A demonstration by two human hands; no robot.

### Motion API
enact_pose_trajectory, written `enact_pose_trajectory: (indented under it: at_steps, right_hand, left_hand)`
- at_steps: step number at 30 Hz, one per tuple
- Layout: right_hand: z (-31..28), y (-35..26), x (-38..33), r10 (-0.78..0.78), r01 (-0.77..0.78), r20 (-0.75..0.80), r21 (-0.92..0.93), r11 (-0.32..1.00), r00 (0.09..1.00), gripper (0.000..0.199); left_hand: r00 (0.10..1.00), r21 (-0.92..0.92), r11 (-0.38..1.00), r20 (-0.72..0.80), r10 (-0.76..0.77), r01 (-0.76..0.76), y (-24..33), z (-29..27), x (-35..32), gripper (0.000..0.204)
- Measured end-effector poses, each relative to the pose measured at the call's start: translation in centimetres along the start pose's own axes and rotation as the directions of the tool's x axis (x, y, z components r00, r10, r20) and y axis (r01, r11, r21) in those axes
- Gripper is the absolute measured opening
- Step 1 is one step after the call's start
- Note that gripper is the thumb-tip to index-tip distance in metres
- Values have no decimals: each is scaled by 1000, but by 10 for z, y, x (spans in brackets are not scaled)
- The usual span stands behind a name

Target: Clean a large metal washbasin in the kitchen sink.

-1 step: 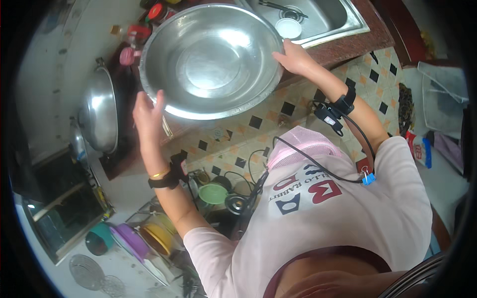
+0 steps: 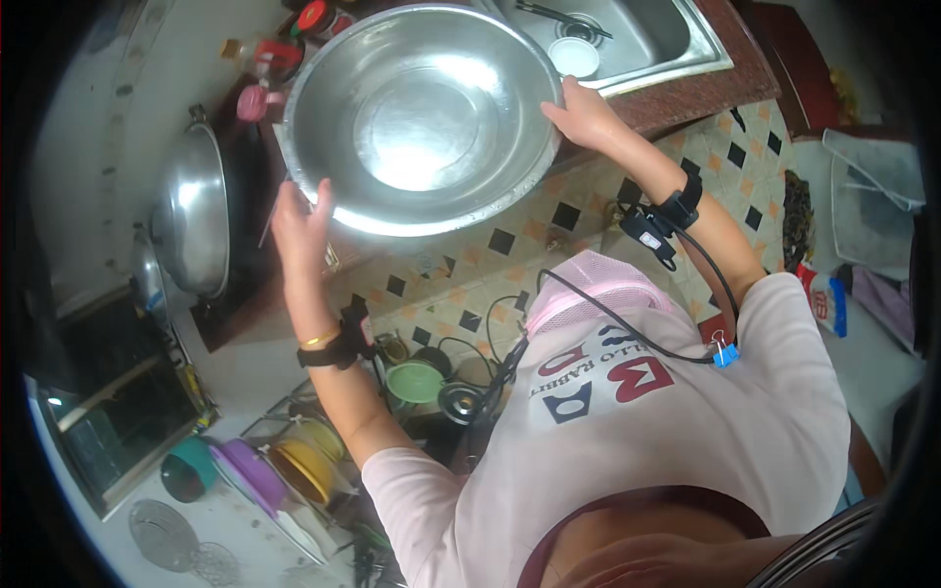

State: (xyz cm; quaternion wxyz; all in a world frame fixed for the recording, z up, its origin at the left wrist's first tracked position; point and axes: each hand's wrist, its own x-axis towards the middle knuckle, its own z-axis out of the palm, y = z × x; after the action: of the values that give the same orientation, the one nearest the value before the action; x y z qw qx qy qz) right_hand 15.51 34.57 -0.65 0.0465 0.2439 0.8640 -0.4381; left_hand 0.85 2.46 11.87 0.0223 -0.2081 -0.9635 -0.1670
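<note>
A wide stainless steel basin (image 2: 421, 127) is held up in front of me, above the counter's edge and its inside facing me. My left hand (image 2: 302, 220) is closed on its near left rim, thumb on the inner side and the other fingers partly hidden. At the right rim, my right hand (image 2: 585, 113) grips with the thumb pointing inward; its other fingertips are hidden behind the metal. No contents can be made out in the basin, only bright reflections on its bottom.
Beyond the basin is a steel sink (image 2: 647, 49) holding a white bowl (image 2: 573, 59). Bottles, one a red-capped jar (image 2: 314, 18), stand at the far left. A lidded wok (image 2: 191, 211) sits left of my hand. Colored basins (image 2: 250, 470) are racked at the lower left.
The basin and my left hand have shifted slightly to the right in the picture, and the surroundings at the left have shifted a little too. Both hands keep their hold on the rim.
</note>
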Motion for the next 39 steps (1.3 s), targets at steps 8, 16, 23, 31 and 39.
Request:
enact_pose_trajectory:
  at_steps: [8, 16, 23, 31, 39]
  right_hand:
    - [10, -8, -1, -41, 30, -86, -127, 991, 995, 44]
    - [13, -10, -2, -27, -10, -143, -256, 967, 989, 47]
    - [14, -14, -1, -88, 46, -126, -304, 951, 988, 50]
    - [-46, 29, 30, -264, 206, -355, -193, 959, 897, 44]
    - [-101, -94, -40, -359, 763, -814, 151, 629, 456, 46]
  left_hand:
    - [998, -116, 993, -58, -17, 11, -48, 61, -27, 37]
    - [993, -168, 986, -116, -2, -18, -69, 98, -33, 36]
    - [997, -181, 982, -40, -70, 61, -87, 109, -33, 39]
    - [958, -339, 927, -174, -226, 158, -86, 94, -41, 39]
    - [936, -486, 869, -342, -86, -98, -40, 48, -87, 17]
